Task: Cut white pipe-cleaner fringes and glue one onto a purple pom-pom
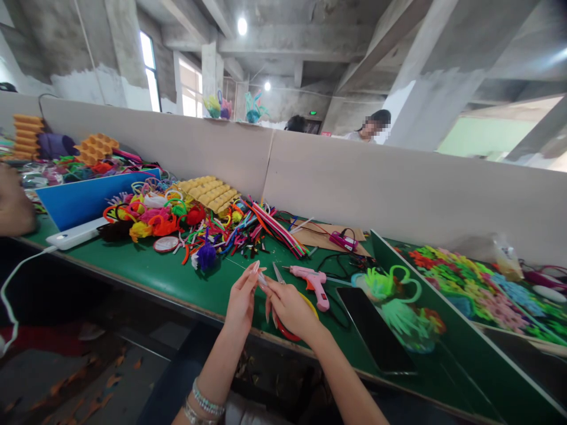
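Note:
Over the front edge of the green table, my left hand and my right hand meet with their fingertips pinched together. Between them is a small, thin, pale piece, mostly covered by the fingers, so its kind is unclear. Scissors lie just beyond and partly under my right hand, their red and yellow handles half hidden. A pink hot glue gun rests right of that hand. Left of my hands sits a purple fuzzy pom-pom.
A heap of colourful pipe cleaners spreads along the back left. To the right lie a black phone and green fuzzy pipe-cleaner pieces, beside an upright green divider. A white power strip is at left, near another person's arm.

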`<state>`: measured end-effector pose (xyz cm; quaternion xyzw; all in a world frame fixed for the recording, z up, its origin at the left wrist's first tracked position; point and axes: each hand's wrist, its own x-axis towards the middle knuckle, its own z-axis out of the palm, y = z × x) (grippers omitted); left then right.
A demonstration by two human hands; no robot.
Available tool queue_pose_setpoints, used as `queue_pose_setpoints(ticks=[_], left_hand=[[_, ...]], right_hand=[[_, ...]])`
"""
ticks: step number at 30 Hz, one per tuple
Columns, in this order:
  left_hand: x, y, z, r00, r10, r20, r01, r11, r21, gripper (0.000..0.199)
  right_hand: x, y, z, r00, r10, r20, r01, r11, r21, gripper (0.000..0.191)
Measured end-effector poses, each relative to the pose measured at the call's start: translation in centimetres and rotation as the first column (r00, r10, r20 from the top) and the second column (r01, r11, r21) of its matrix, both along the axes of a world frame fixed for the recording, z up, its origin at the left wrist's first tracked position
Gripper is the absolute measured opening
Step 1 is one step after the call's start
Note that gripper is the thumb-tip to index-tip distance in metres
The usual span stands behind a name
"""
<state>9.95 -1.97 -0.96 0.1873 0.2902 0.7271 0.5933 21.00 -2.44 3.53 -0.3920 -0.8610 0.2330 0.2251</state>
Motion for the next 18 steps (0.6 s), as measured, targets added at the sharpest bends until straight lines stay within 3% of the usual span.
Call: queue_pose_setpoints(ticks=[5, 9, 11, 13, 15, 18], left_hand=[[-0.08, -0.24, 0.08, 0.978, 0.119, -0.171, -0.109, 0.992, 0.066, 0.019], [-0.36, -0.54, 0.46, 0.888, 0.282, -0.363, -0.227, 0.955, 0.189, 0.012], [-0.57, -0.52, 0.58, 0.921, 0.212, -0.326, -0.161, 0.971, 0.176, 0.015], [-0.77, -0.39, 0.56, 0.979, 0.015, -0.202, 0.006, 0.994, 0.108, 0.024], [-0.92, -0.24, 0.45, 0.987, -0.14, -0.083, 0.145, 0.988, 0.053, 0.03], [-0.94, -0.15, 0.36, 0.987, -0.158, -0.015, 0.159, 0.987, 0.036, 0.033]], right_hand=[[-0.21, -0.01, -0.15, 0.996, 0.017, -0.087, -0.025, 0.995, -0.098, 0.037], [-0.29, -0.11, -0.26, 0.987, -0.004, -0.159, -0.023, 0.986, -0.167, 0.035], [-0.31, -0.18, -0.37, 0.977, -0.023, -0.213, -0.027, 0.973, -0.23, 0.033], [-0.37, -0.22, -0.52, 0.957, -0.037, -0.288, -0.065, 0.939, -0.337, 0.034], [-0.5, -0.21, -0.67, 0.928, -0.051, -0.368, -0.124, 0.892, -0.435, 0.036], [-0.77, -0.16, -0.81, 0.89, -0.069, -0.45, -0.186, 0.848, -0.496, 0.039]])
